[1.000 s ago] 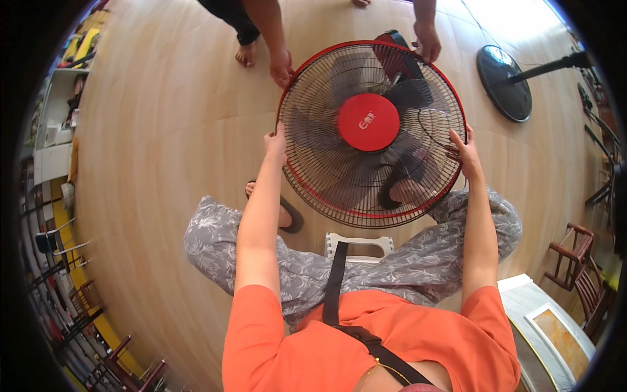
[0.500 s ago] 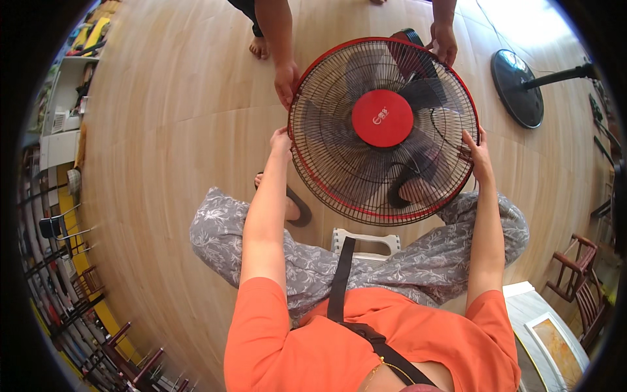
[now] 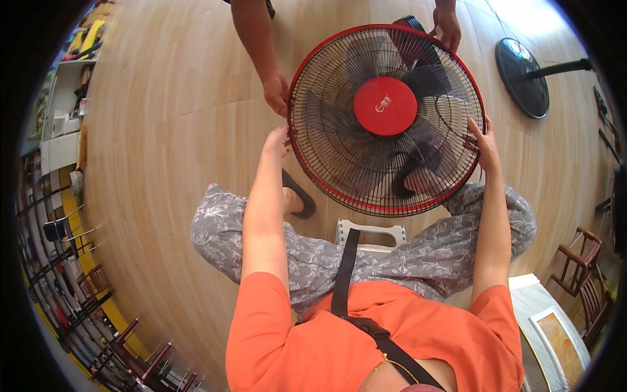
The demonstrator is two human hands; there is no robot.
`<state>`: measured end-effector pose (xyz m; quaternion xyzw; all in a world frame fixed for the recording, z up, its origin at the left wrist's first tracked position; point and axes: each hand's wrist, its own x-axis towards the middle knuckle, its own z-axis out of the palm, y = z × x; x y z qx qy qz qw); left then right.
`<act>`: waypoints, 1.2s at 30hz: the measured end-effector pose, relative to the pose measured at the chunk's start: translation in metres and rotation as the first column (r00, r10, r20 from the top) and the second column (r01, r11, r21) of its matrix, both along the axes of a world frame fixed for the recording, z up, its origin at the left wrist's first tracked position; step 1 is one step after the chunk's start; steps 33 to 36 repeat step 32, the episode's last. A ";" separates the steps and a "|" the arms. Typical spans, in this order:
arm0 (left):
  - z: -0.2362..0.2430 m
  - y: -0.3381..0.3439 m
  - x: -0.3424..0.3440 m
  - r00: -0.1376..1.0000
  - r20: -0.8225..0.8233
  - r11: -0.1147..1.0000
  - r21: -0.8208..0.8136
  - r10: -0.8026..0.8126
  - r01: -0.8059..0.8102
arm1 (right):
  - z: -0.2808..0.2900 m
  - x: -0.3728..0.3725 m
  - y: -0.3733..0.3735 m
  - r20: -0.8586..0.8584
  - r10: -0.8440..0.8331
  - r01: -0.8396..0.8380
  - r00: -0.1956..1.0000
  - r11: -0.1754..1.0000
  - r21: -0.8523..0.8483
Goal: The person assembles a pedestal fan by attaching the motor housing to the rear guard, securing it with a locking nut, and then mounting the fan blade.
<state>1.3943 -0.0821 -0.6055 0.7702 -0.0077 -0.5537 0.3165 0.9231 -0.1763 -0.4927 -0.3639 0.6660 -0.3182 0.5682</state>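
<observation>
Both hands [image 3: 379,140] outstretched — on fan guard [image 3: 339,163]

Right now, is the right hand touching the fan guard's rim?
Touching. The head view shows the right hand with its fingers laid on the red rim of the fan guard, no gap between them.

A round black stand base [image 3: 521,77] lay on the pale wooden floor [image 3: 170,130], a white plastic stool [image 3: 370,234] sat under the grey patterned trousers [image 3: 418,251], and dark wooden chairs [image 3: 581,261] stood at the right.
</observation>
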 end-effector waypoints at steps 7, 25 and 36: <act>-0.002 0.004 0.002 0.982 -0.157 0.993 -0.046 0.103 -0.111 | -0.003 -0.004 -0.002 0.019 -0.007 0.008 1.000 0.999 -0.037; -0.056 0.036 -0.009 0.790 -0.361 0.807 -0.143 0.496 -0.572 | -0.012 -0.009 -0.003 0.006 -0.021 0.021 1.000 0.999 -0.028; -0.079 0.057 0.006 0.545 -0.700 0.683 -0.112 0.462 -0.722 | -0.019 -0.012 -0.004 0.021 -0.012 0.013 1.000 1.000 -0.012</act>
